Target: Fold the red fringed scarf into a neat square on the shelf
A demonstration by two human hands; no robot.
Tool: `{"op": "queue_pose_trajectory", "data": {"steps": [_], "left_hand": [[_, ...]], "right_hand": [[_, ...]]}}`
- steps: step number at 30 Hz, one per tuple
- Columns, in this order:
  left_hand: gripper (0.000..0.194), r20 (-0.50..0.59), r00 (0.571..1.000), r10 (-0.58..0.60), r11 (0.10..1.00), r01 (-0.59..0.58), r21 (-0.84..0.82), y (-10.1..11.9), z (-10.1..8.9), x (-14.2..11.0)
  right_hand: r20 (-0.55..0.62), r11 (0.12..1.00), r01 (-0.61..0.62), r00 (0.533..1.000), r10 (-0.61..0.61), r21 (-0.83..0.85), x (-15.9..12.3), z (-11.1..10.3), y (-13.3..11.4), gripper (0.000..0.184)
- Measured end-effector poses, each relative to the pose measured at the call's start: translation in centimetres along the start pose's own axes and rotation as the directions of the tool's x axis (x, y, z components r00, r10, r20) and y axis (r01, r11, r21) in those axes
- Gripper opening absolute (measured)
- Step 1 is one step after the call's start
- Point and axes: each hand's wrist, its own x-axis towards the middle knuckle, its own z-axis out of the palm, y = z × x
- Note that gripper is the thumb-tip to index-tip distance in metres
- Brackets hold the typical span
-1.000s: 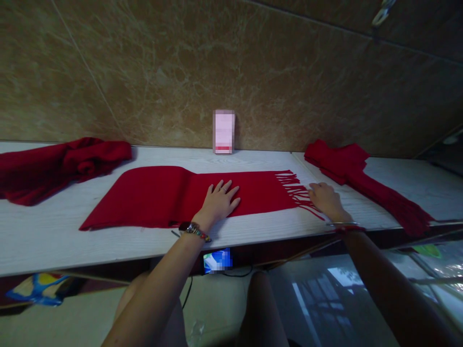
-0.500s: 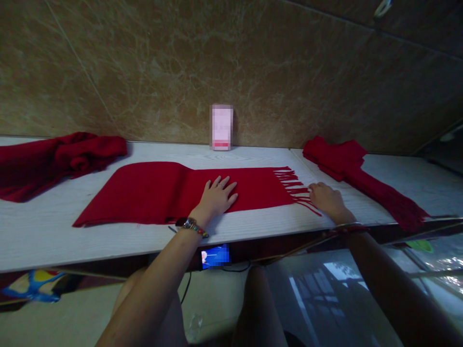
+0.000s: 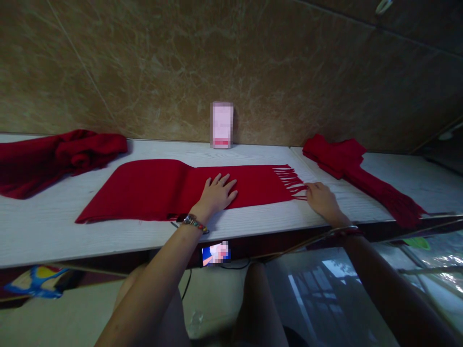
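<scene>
A red fringed scarf (image 3: 152, 190) lies folded and flat along the white wood-grain surface. My left hand (image 3: 216, 193) rests on its middle, palm down with fingers spread. At the scarf's right end, my right hand (image 3: 321, 198) has its fingers closed on strands of the fringe; the fingertips partly hide those strands. Beyond that hand, to the right, lies another red scarf (image 3: 350, 161), loosely folded with its tail trailing toward the front edge. A crumpled heap of red cloth (image 3: 61, 159) sits at the far left.
A pink box-like object (image 3: 222, 125), partly blurred, stands against the brown marbled wall (image 3: 162, 72). Below the front edge of the white tabletop (image 3: 108, 246), a lit screen (image 3: 213, 254) and a dark cable show. A blue-and-yellow item (image 3: 41, 282) is at lower left.
My right hand has shifted slightly left, and the lower fringe strands that stuck out now run to its fingers. My left hand stays flat on the scarf. The view has moved slightly.
</scene>
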Motion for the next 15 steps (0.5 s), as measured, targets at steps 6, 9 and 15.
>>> {"op": "queue_pose_trajectory", "data": {"steps": [6, 9, 15], "left_hand": [[0.048, 0.008, 1.0, -0.003, 1.0, 0.003, -0.005, 0.0, 0.1, 0.2], [0.048, 0.007, 1.0, -0.003, 1.0, 0.003, 0.002, 0.0, 0.1, 0.1], [0.048, 0.008, 1.0, -0.016, 1.0, 0.016, -0.017, 0.1, 0.2, 0.1]], "right_hand": [[-0.151, 0.979, 0.166, 0.977, -0.148, 0.118, -1.1, -0.5, -1.7, 0.039], [-0.1, 0.954, 0.278, 0.958, -0.268, 0.112, -1.6, -0.2, -4.1, 0.037], [-0.068, 0.995, -0.005, 0.998, -0.002, -0.097, -0.9, 0.5, -0.4, 0.034]]}}
